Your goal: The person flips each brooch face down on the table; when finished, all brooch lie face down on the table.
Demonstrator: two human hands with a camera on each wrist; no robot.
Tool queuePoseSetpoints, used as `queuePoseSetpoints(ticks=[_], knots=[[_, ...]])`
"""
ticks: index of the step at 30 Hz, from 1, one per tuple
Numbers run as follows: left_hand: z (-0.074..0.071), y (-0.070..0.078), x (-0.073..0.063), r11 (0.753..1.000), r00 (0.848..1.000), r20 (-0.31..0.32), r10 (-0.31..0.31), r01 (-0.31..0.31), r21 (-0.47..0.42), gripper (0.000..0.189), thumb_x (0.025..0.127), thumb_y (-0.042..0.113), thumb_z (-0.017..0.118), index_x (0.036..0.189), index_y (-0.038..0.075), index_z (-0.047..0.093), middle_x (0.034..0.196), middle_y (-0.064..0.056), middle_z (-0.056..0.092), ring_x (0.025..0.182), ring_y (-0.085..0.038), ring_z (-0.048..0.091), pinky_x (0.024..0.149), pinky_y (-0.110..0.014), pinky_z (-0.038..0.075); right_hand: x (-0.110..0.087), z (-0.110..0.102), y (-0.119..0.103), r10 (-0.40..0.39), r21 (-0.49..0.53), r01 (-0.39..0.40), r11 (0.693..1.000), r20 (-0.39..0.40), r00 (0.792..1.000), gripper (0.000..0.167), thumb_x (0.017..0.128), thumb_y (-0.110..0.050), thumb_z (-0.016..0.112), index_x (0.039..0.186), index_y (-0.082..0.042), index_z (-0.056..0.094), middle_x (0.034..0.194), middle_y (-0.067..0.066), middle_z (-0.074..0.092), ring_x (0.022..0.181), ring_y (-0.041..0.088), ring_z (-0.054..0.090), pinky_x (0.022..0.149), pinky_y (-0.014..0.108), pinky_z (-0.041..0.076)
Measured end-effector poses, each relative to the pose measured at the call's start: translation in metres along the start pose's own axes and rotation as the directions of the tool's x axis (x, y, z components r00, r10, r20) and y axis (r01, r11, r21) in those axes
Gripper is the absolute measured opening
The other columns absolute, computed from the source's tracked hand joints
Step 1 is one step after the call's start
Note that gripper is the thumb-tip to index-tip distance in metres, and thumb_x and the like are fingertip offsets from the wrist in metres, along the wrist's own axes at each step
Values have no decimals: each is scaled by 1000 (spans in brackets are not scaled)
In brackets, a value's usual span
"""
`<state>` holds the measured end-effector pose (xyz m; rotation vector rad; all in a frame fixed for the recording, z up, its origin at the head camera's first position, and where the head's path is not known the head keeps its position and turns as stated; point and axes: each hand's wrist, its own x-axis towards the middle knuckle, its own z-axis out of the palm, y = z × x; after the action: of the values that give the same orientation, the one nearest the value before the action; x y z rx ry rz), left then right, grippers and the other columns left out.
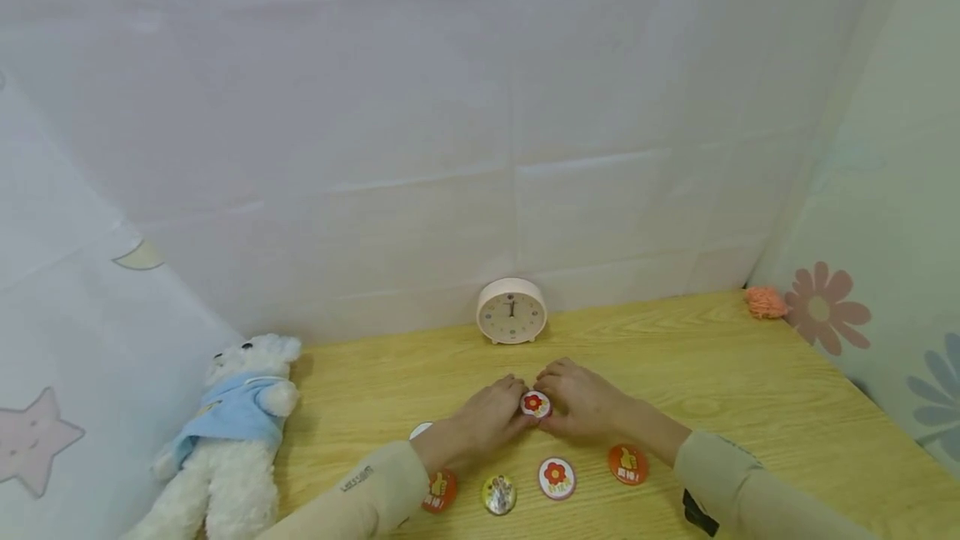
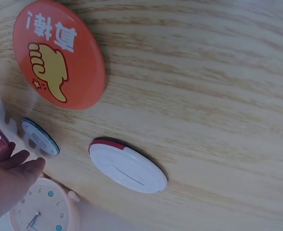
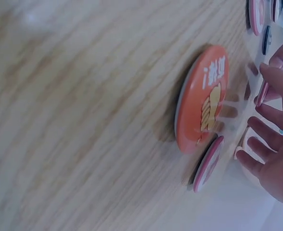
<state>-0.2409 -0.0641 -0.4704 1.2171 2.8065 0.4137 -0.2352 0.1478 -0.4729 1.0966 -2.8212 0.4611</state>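
Observation:
Pinched between both hands, a round button badge [image 1: 536,404] with a red flower on white is held above the table. The left hand [image 1: 487,417] grips its left edge and the right hand [image 1: 583,403] its right edge. In the right wrist view the badge [image 3: 262,93] appears edge-on between fingertips. Closer to the body lie a second flower badge [image 1: 557,478], a yellow badge [image 1: 498,494] with a picture, and two red thumbs-up badges, one on the left [image 1: 441,490] and another on the right [image 1: 628,464]. A white badge [image 1: 421,430] is partly covered by the left arm.
Behind the hands a pink alarm clock [image 1: 512,312] stands against the cloth-covered wall. A white plush bear [image 1: 240,432] in a blue top leans at the left. An orange fluffy object [image 1: 766,302] sits at the table's far right corner.

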Motion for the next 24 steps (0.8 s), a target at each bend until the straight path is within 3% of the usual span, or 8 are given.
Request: queuePoseSetpoints(ticks=[6, 11, 15, 18, 24], knots=[[-6, -2, -3, 994, 999, 42, 21, -17, -104, 45, 100, 37, 55, 131, 5, 54, 136, -12, 55, 133, -28, 45, 111, -39, 36, 2, -4, 2, -11, 65, 10, 998, 7, 1000, 49, 81, -41, 77, 114, -5, 68, 120, 7, 61, 118, 23, 50, 103, 41, 43], [-6, -5, -6, 984, 997, 22, 70, -66, -165, 50, 99, 42, 54, 133, 7, 52, 128, -4, 59, 122, -17, 54, 104, -32, 43, 3, -6, 2, 12, 111, -14, 994, 19, 1000, 45, 81, -41, 77, 111, -8, 69, 120, 5, 61, 119, 23, 50, 103, 43, 43], [-5, -5, -10, 986, 998, -3, 70, -70, -150, 61, 97, 46, 54, 141, 4, 45, 137, -8, 54, 126, -18, 51, 106, -34, 41, 3, -9, 5, 45, 196, -48, 980, 18, 999, 43, 82, -41, 77, 111, -9, 68, 118, 4, 63, 118, 24, 52, 102, 46, 44], [-5, -2, -13, 994, 999, -11, 40, -41, -104, 68, 98, 45, 54, 147, 0, 37, 150, -16, 40, 138, -27, 39, 111, -42, 34, 3, -12, 6, 83, 280, -84, 956, 14, 996, 46, 82, -45, 76, 110, -9, 69, 115, 4, 65, 114, 25, 55, 98, 47, 45], [-2, 2, -15, 999, 998, -61, 31, -34, -40, 66, 99, 37, 56, 146, -4, 36, 150, -20, 38, 138, -29, 37, 112, -42, 33, 4, -11, 5, 147, 412, -143, 900, 23, 989, 47, 87, -49, 70, 106, -6, 69, 105, 4, 68, 90, 20, 61, 78, 34, 52]])
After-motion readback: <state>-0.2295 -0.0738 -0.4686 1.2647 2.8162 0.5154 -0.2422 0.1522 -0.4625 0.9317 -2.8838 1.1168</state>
